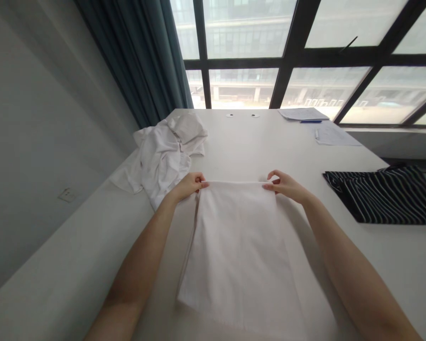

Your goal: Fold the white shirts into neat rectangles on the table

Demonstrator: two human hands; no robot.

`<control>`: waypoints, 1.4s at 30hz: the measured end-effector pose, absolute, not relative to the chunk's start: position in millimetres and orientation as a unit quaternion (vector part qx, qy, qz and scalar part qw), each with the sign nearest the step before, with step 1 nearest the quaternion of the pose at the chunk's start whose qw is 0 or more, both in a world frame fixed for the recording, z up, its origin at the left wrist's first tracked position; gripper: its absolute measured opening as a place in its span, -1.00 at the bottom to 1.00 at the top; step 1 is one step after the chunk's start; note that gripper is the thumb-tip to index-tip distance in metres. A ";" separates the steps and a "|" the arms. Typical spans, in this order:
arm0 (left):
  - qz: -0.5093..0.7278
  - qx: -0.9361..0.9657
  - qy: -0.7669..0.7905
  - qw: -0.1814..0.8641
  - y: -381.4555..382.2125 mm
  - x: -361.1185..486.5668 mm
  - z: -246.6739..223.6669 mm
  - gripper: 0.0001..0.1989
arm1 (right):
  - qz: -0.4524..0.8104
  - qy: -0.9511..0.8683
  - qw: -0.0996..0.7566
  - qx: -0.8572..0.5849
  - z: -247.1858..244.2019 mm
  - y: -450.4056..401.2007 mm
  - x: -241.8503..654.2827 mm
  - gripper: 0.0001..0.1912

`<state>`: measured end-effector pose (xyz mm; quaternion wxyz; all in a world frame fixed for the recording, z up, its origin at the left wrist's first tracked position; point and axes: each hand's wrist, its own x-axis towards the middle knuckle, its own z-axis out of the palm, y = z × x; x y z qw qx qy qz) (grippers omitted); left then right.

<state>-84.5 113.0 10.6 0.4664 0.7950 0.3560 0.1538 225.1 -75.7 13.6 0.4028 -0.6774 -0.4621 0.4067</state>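
White cloth (pixel 237 255) is laid flat on the table (pixel 358 251), its far edge pinched and held taut by the left fingers (pixel 200 179) and right fingers (pixel 270 186), both closed on it. Cloth extends from the fingers toward the person. Crumpled white fabric (pixel 159 156) is bunched just left; dark striped fabric (pixel 386 195) lies well right.
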 end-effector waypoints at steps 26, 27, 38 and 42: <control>0.062 0.950 0.301 0.056 20.1 -26.7 -19.3 -0.48 | 0.033 -0.714 0.091 -0.694 -12.8 -72.5 144.4 -0.42; 0.060 0.951 0.298 0.052 21.0 -28.8 -18.8 -0.47 | 0.028 -0.714 0.088 -0.694 -13.1 -73.1 144.3 -0.41; 0.055 0.954 0.291 0.036 27.3 -78.4 -23.0 -0.41 | 0.016 -0.713 0.080 -0.696 -9.4 -96.9 139.8 -0.35; 0.034 0.958 0.273 0.078 39.3 -83.9 -19.0 -0.46 | 0.077 -0.774 0.085 -0.622 1.1 -133.8 107.7 -0.35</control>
